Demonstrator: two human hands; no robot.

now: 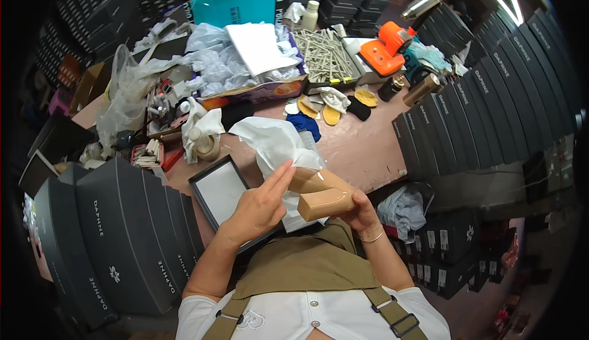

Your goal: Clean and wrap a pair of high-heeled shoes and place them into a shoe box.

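Observation:
My right hand (361,214) grips a tan block-heeled shoe (323,196) from below, holding it over my lap near the table edge. White tissue paper (276,144) is bunched at the shoe's opening and trails up over the table. My left hand (261,204) has its fingers flat against the tissue and the shoe's side. Just left of that hand lies an open dark shoe box (216,190) with a white lining.
Stacks of dark grey shoe boxes stand at left (123,236) and right (485,113). The pinkish table (356,150) carries plastic bags (215,64), a tray of sticks (325,55), an orange tool (386,49), insoles (331,114), a blue cloth (305,123) and a glue bottle (202,141).

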